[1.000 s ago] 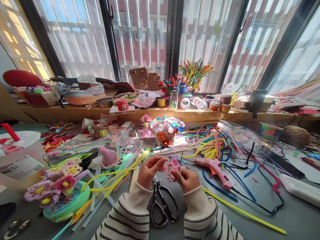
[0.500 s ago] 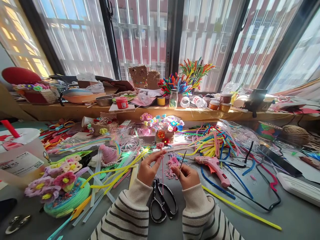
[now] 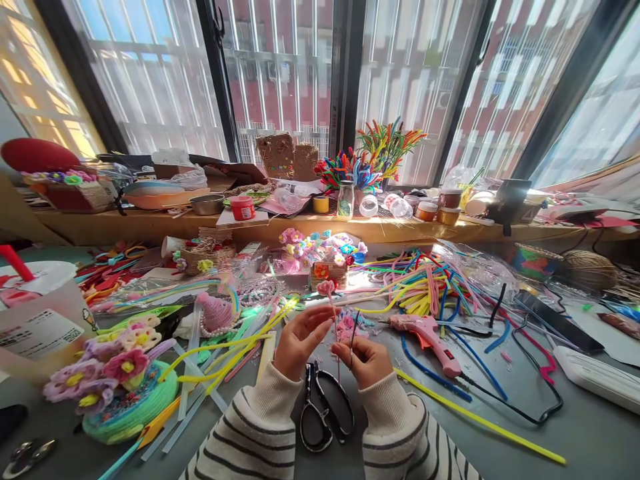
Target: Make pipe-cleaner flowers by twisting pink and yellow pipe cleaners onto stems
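My left hand [image 3: 296, 343] pinches a small pink fuzzy flower [image 3: 327, 287] by its thin pink stem, with the bloom above the fingertips and the stem hanging below. Close beside it, my right hand [image 3: 371, 360] is closed on a thin dark pointed tool [image 3: 355, 328] that points upward; its exact kind does not show. The right fingertips are at the stem, but whether they touch it I cannot tell. Under both hands, black-handled scissors [image 3: 309, 390] lie on the grey table. Pink fuzzy scraps [image 3: 349, 324] lie just behind the hands.
To the right are a pink glue gun [image 3: 425, 337] with its black cord and a long yellow pipe cleaner [image 3: 485, 417]. A flower-topped green piece [image 3: 130, 410] and a drink cup [image 3: 43, 327] stand left. Behind lie heaped pipe cleaners [image 3: 425, 287] and a flower box [image 3: 330, 275].
The left hand has turned the pink flower upright, its bloom now above the fingers. My right hand, still with the dark tool, has moved left to the stem.
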Tool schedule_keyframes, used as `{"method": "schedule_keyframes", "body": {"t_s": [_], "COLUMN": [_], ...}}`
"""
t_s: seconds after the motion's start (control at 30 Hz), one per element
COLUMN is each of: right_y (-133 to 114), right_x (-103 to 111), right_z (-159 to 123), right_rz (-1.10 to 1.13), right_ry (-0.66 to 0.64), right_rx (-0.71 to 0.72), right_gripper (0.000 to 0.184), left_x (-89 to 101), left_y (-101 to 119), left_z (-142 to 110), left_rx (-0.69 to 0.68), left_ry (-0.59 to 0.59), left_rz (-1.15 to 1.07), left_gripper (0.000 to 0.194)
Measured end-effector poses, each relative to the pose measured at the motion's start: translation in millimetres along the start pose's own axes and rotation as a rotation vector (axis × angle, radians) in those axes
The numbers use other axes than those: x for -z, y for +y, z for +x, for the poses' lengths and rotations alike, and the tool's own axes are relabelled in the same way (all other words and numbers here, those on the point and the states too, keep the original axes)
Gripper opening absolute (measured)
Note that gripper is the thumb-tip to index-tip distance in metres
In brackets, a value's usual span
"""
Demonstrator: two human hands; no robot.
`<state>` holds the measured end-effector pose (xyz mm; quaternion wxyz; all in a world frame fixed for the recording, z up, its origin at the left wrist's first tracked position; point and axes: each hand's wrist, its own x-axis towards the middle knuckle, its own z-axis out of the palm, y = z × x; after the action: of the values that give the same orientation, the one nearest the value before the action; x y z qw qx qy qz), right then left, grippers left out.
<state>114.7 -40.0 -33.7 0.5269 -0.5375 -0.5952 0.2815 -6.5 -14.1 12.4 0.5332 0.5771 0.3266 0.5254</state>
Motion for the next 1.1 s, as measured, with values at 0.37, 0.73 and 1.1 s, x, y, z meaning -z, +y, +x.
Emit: {"method": "schedule_keyframes", "body": {"t_s": [0.37, 0.73, 1.1], "right_y": [1.6, 0.8, -12.3], "right_x": [-0.6, -5.3, 3.4], "right_z": [-0.3, -2.7, -5.4], "right_rz": [0.065, 0.03, -0.105], "right_ry": [-0.045, -0.355, -0.404], "right_rx": [0.01, 0.008, 0.063], "right_gripper": [0.038, 0.065, 0.071], "left_x": [-1.4, 4.9, 8.3], "left_y": [-2.1, -5.3, -9.0], "left_z": [2.2, 6.6, 4.9], "left_rx": [0.185, 0.223, 0.147], "left_ry": [-0.099, -0.013, -0.175], "left_rz": [0.067, 0.031, 0.05], "left_gripper": [0.015, 0.017, 0.021]}}
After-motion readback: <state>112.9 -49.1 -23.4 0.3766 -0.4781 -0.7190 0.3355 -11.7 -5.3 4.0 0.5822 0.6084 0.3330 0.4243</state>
